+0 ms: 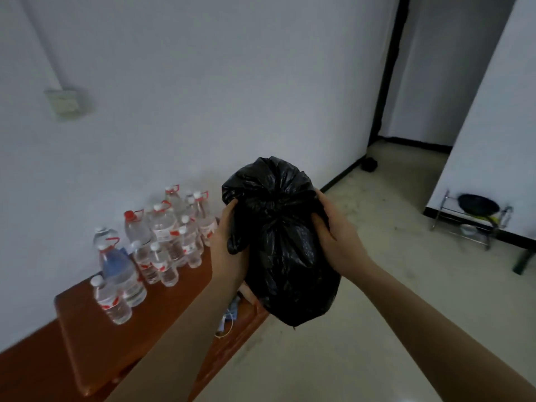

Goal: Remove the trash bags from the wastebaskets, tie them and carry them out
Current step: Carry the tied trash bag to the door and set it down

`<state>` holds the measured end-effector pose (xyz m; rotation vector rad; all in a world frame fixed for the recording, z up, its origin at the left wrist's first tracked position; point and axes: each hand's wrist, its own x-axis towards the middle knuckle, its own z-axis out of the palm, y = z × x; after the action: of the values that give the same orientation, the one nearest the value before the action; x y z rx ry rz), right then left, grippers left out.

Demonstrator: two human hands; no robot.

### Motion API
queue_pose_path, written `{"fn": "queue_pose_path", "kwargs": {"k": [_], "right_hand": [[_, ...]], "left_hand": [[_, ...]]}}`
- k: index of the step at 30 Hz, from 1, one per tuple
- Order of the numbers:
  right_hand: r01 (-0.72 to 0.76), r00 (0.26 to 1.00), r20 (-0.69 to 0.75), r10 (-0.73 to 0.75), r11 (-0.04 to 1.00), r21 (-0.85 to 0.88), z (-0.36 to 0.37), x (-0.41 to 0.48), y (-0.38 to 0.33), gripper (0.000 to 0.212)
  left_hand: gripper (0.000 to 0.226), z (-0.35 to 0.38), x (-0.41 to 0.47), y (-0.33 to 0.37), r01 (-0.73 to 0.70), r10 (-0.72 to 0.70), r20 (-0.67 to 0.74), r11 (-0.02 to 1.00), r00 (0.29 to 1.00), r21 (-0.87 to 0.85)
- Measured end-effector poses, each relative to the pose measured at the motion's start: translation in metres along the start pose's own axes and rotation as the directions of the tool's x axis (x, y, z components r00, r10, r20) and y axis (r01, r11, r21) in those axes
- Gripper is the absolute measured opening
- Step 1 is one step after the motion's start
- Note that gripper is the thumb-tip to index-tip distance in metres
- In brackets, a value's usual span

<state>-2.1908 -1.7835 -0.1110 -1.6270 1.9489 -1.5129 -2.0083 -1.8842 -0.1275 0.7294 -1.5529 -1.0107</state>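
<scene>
We held the black trash bag [282, 242] in mid-air, by the bench [87, 343] edge. Our left hand [229, 242] and right hand [333, 230] had fingers curled into its gathered neck. The knot was possibly unfinished; a slack grip could drop or spill it.

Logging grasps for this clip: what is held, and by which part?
The left hand and right hand grip the black trash bag by its gathered upper part.

Left grip [226, 242] and right grip [340, 237] bare, slim forearms [435, 323] uncovered down to the view's lower edge
</scene>
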Motion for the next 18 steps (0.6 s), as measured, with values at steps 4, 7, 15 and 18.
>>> {"fn": "queue_pose_path", "kwargs": {"k": [4,7,15,18], "right_hand": [[-0.042,0.998,-0.058,0.036,0.993,-0.107,-0.021,0.069,0.034,0.05],[-0.125,0.982,-0.159,0.104,0.984,-0.128,-0.048,0.109,0.08,0.048],[-0.259,0.912,-0.353,0.211,0.961,-0.094,-0.137,0.22,0.245,0.044],[-0.237,0.91,-0.371,0.182,0.965,-0.109,-0.175,0.278,0.305,0.046]], "left_hand": [[0.063,0.061,0.078,-0.039,-0.016,0.02,0.105,0.999,0.994,-0.043],[0.057,0.127,0.129,-0.068,-0.055,0.063,0.244,0.998,0.968,-0.041],[0.052,0.342,0.25,-0.125,-0.285,0.31,0.42,0.951,0.853,-0.122],[0.056,0.419,0.3,-0.148,-0.33,0.346,0.435,0.937,0.831,-0.115]]}}
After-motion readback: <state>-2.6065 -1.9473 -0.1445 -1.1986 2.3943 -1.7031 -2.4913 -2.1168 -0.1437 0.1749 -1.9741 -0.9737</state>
